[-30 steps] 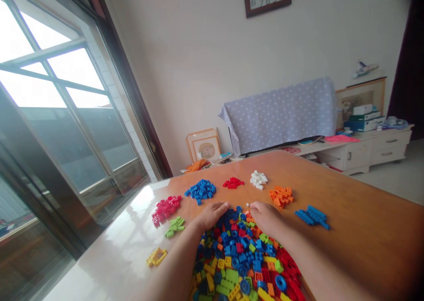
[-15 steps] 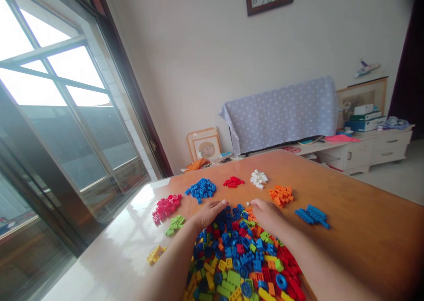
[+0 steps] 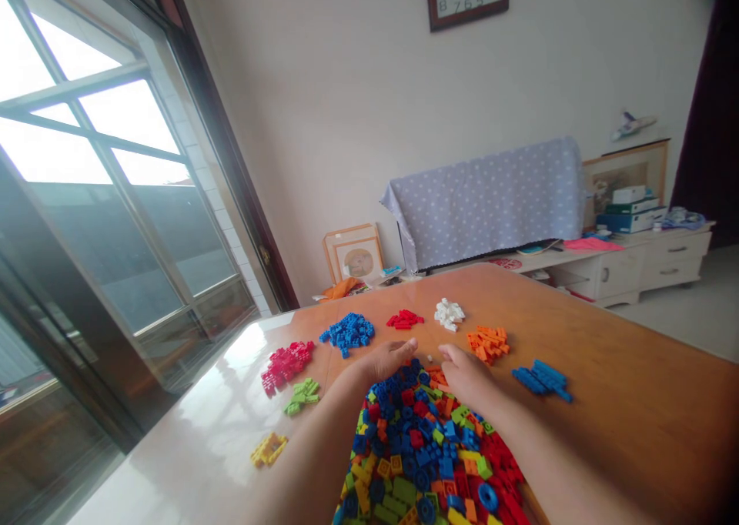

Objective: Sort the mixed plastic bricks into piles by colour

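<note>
A large mixed pile of toy building bricks (image 3: pixel 416 440) lies between my forearms, in blue, red, yellow, green and orange with some round blue pieces. My left hand (image 3: pixel 392 358) rests against the far left edge of the pile, thumb stretched out and fingers laid along the bricks. At the far right edge sits my right hand (image 3: pixel 460 367), its thumb side pointing toward the left hand. Its fingers are mostly hidden below, beside some orange bricks (image 3: pixel 437 376). A small white brick (image 3: pixel 429 359) lies in the gap between both hands.
Sorted heaps ring the pile: yellow (image 3: pixel 269 449), light green (image 3: pixel 302 396), pink-red (image 3: pixel 287 366), blue (image 3: pixel 348 332), red (image 3: pixel 405 319), white (image 3: pixel 449 314), orange (image 3: pixel 488 344) and long blue bricks (image 3: pixel 543 379). The wooden table (image 3: pixel 647 409) has its far edge before a white cabinet (image 3: pixel 617 275).
My left hand has slid to the right, closer to my right hand, and the left side of the pile is narrower. My right hand has barely moved.
</note>
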`<state>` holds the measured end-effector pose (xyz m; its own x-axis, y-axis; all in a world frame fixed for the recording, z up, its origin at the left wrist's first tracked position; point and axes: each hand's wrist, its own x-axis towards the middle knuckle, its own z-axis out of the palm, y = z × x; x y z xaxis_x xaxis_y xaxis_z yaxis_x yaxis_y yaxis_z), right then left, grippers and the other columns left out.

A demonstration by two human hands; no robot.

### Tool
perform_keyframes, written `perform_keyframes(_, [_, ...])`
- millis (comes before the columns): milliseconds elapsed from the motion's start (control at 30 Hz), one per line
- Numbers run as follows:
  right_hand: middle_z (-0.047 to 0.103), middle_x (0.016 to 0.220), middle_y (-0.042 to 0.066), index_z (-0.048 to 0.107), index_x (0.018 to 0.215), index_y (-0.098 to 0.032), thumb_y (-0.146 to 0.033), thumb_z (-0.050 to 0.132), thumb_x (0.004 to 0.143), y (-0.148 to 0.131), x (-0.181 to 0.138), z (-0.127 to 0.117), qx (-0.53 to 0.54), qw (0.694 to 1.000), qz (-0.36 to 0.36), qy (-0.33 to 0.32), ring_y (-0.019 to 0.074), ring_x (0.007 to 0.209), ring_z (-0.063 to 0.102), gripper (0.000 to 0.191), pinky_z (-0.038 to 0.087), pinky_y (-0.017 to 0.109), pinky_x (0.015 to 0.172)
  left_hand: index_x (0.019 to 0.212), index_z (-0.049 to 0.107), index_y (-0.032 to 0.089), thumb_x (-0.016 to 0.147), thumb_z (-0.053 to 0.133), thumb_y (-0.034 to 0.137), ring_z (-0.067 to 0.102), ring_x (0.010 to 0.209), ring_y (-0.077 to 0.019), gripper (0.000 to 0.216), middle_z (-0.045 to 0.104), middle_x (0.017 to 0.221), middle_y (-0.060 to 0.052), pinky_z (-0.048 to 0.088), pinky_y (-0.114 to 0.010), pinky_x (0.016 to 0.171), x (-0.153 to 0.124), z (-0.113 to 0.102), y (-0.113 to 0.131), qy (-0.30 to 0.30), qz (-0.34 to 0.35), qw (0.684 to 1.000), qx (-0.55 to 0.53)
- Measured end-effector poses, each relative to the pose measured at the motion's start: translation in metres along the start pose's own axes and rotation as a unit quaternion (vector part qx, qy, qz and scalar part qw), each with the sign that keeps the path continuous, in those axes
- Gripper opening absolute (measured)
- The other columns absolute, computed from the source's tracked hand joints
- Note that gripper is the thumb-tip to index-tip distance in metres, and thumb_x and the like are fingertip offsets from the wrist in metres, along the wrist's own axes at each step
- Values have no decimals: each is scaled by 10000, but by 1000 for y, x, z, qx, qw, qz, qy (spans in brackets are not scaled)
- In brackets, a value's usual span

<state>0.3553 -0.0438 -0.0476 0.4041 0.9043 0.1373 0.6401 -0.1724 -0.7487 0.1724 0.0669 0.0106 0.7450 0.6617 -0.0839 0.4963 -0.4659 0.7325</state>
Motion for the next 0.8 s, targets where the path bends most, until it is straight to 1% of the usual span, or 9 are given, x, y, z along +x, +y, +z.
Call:
perform_keyframes(100, [694,1270,109,636,1297,-224,-263,486,887,0,0,0,-1,1000,-1,-1,264,1184,629,439,476,341,979,1212,721,184,834,439,799,644,1115,-299,775,731,1208,-73,447,-382,1050,11,14,12,-15,24,1000,4])
perform_keyframes(200, [723,1205,90,656,1254,-256,-275,473,903,1,1,2,4,1000,1,-1,273,1137,648,397,491,350,941,1200,729,207,833,446,790,656,1075,-298,744,761,1125,-56,466,-381,1024,13,25,20,-21,37,999,9])
perform_keyframes(300, [718,1221,71,657,1239,-282,-272,485,900,3,1,4,20,1000,3,3,273,1149,641,381,489,347,943,1191,733,222,834,457,778,651,1072,-301,716,773,1073,-41,479,-373,1003,7,29,24,-23,47,999,17])
perform_keyframes(400, [694,1272,84,650,1250,-251,-263,511,880,5,2,4,36,999,2,1,268,1196,620,395,469,340,985,1191,726,192,861,440,757,648,1063,-289,714,765,1087,-46,486,-360,985,-6,26,29,-12,58,998,20])
perform_keyframes(433, [683,1290,93,647,1257,-234,-258,514,876,6,3,4,39,999,2,-2,268,1213,612,404,460,341,1002,1192,722,170,877,426,748,643,1071,-288,722,756,1112,-56,483,-360,990,-12,24,31,3,58,998,16])
perform_keyframes(500, [661,1328,113,637,1277,-204,-248,504,876,8,4,2,42,999,1,-6,268,1243,595,425,442,351,1035,1207,706,129,913,393,721,627,1119,-291,731,726,1191,-82,468,-366,1019,-26,18,37,52,55,997,-9])
perform_keyframes(600, [638,1361,137,620,1308,-170,-237,473,881,10,6,-1,48,999,6,-10,265,1263,584,456,431,364,1059,1250,683,132,944,382,682,587,1223,-299,697,669,1312,-106,437,-375,1071,-55,5,44,133,47,987,-72])
perform_keyframes(700, [638,1360,147,616,1317,-152,-237,462,879,12,9,-2,54,998,16,-9,261,1255,592,472,439,363,1056,1207,707,153,938,412,677,581,1232,-307,659,679,1293,-115,416,-411,1091,-90,-9,45,212,29,970,-114])
perform_keyframes(800, [651,1342,145,639,1295,-153,-259,485,869,12,10,-3,62,998,21,-9,266,1253,596,466,432,364,1067,1185,709,154,928,431,683,606,1192,-307,651,698,1243,-131,425,-441,1063,-123,-18,40,288,13,944,-163])
